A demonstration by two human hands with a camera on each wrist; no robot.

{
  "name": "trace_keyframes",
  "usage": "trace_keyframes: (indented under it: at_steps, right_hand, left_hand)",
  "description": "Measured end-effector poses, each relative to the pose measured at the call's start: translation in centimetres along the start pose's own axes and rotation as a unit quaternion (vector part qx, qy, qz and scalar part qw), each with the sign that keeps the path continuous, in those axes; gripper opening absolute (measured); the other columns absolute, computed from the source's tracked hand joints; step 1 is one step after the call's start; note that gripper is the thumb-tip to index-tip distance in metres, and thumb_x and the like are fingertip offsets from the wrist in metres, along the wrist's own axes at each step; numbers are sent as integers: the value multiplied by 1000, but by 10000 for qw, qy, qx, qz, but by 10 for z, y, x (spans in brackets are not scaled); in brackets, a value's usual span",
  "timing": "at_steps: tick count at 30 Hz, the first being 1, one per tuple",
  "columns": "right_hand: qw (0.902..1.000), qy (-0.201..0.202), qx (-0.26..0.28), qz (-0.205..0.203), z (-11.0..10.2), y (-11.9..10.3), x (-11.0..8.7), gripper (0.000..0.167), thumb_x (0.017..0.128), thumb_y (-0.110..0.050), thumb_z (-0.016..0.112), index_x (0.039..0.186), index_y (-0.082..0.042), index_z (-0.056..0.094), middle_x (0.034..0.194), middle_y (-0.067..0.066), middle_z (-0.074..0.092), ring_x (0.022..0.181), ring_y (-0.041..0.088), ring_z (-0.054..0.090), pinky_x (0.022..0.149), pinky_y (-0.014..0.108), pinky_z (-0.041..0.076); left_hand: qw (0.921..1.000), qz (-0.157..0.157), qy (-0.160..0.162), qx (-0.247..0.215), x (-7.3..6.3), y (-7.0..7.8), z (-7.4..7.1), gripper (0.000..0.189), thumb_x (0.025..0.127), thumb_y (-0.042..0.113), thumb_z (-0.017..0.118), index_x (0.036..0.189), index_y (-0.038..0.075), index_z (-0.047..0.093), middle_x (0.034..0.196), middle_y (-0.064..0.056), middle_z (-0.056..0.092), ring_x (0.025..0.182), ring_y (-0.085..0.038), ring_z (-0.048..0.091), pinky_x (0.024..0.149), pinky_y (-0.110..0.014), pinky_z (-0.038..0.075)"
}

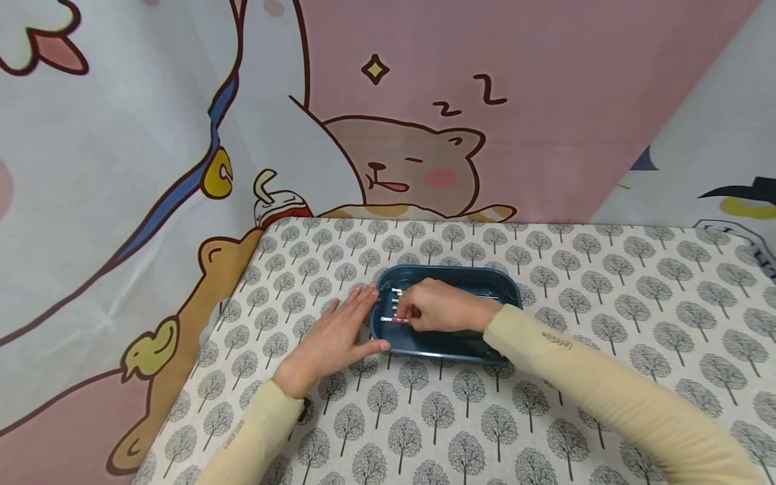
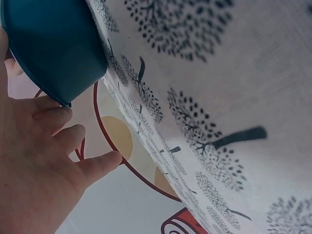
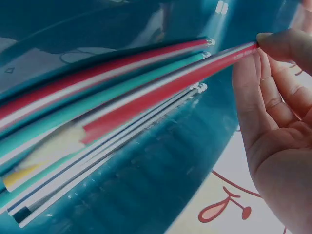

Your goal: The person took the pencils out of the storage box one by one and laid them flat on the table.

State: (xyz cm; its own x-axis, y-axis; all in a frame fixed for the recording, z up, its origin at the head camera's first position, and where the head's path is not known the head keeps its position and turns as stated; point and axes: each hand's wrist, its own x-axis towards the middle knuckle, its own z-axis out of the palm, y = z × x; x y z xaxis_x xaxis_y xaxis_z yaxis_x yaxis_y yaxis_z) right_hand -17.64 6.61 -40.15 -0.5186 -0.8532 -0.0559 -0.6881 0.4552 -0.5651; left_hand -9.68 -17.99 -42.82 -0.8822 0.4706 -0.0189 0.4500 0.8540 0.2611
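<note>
Between thumb and forefinger, my right hand (image 1: 439, 306) pinches a red-and-silver striped pencil (image 3: 161, 90) near one end, inside the dark teal tray (image 1: 448, 353). The right wrist view shows its bare wooden cone pointing away from the hand. Other pencils lie side by side in the tray: a red-and-white one (image 3: 97, 80), a green one (image 3: 112, 87), and white ones partly hidden under the held pencil. My left hand (image 1: 333, 337) lies at the tray's left end, fingers extended and touching the rim, thumb by the front corner.
A cloth with a tree print (image 1: 424, 417) covers the table under the tray. Behind the table hangs a cartoon-printed backdrop (image 1: 533, 135) with a sleeping bear, and it continues along the left side.
</note>
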Motion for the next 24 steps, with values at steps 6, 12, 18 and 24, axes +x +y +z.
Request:
trace_keyframes:
  at_steps: [6, 12, 18, 24]
  right_hand:
    - [9996, 261, 25, -109, -12, -7, -5, 18, 91, -2, 71, 104, -10, 79, 94, -3, 75, 78, 0, 63, 72, 20, 57]
    - [9980, 579, 26, -251, -26, -15, -15, 18, 91, 0, 71, 104, -9, 79, 94, -2, 74, 77, 1, 62, 71, 21, 57]
    - [9960, 872, 97, -183, -44, -27, -28, 17, 91, -1, 73, 103, -12, 79, 93, -3, 73, 77, 2, 62, 70, 22, 57]
    - [9932, 1161, 73, -42, -60, -36, -46, 19, 90, -2, 73, 103, -14, 79, 90, -5, 72, 75, 5, 60, 68, 25, 56]
  left_hand:
    - [10000, 44, 46, 15, -1, 0, 0, 101, 94, 80, 43, 165, 11, 24, 172, -3, 16, 157, -29, 20, 122, -63, 27]
    - [9999, 84, 68, 24, 0, 0, 0, 100, 95, 77, 46, 166, 10, 24, 172, -6, 19, 157, -31, 21, 121, -63, 28]
    - [10000, 51, 36, 15, 1, -1, 0, 101, 95, 77, 48, 166, 10, 24, 172, -5, 17, 157, -30, 21, 121, -63, 28]
    - [10000, 33, 75, -28, 0, 1, 0, 99, 95, 73, 55, 165, 9, 27, 172, -6, 19, 157, -30, 22, 121, -63, 28]
